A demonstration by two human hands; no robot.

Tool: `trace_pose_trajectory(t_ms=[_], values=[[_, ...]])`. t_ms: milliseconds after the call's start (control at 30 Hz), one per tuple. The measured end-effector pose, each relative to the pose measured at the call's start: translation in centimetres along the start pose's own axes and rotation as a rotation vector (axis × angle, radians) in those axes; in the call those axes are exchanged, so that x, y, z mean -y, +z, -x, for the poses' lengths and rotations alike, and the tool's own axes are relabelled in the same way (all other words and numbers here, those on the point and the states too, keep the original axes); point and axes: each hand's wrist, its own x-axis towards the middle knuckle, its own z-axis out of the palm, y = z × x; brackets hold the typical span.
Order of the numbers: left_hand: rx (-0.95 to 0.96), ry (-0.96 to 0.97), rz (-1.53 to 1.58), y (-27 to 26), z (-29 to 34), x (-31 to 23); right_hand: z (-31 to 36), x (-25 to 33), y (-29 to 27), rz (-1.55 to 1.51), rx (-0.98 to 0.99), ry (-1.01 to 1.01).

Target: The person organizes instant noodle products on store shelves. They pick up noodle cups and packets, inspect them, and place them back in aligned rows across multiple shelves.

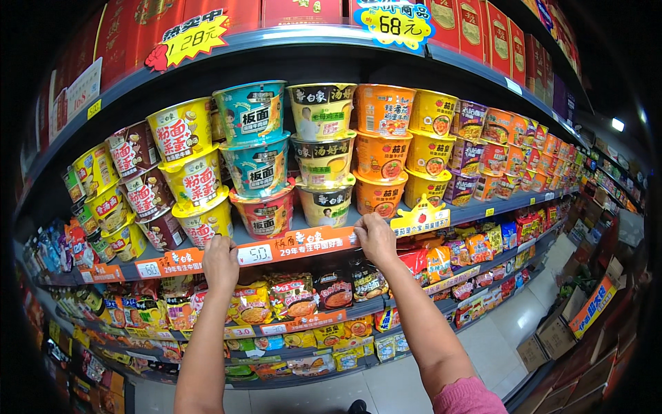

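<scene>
An orange price-label strip (296, 250) runs along the front edge of a store shelf, between my two hands. My left hand (221, 265) is closed over the strip's left part, below a yellow noodle cup (209, 224). Farther right, my right hand (376, 238) grips the strip's other end, under an orange noodle cup (378, 196) and beside a yellow crown-shaped sign (422, 218). Behind the strip stand stacked teal noodle cups (256, 169) on a red noodle cup (265, 215), and a stack of cream-and-black cups (323, 159). My fingertips are partly hidden.
Red gift boxes (296, 12) fill the shelf above, with price signs (393, 26) hanging from its edge. Bagged noodles (293, 297) line the lower shelves. Cardboard boxes (557, 334) stand on the tiled floor (483, 345) at right.
</scene>
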Motion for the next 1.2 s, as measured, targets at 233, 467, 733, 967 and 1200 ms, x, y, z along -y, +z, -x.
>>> trace_pose_trajectory(t_ms=[233,467,733,967,1200], values=[[-0.027,-0.023,0.009,0.1,0.0,0.3,-0.2,0.2,0.2,0.014,0.021,0.019],[-0.032,0.008,-0.009,0.1,0.0,-0.1,-0.1,-0.3,0.6,-0.056,-0.014,0.051],[0.009,-0.025,-0.001,0.4,-0.4,-0.3,0.6,-1.4,1.5,-0.142,-0.129,0.012],[0.058,-0.062,-0.026,0.2,-0.2,0.1,3.5,-2.0,-1.2,-0.359,-0.112,-0.171],[-0.151,-0.034,0.219,-1.1,1.2,-1.8,11.7,-7.3,-4.2,-0.374,0.022,-0.082]])
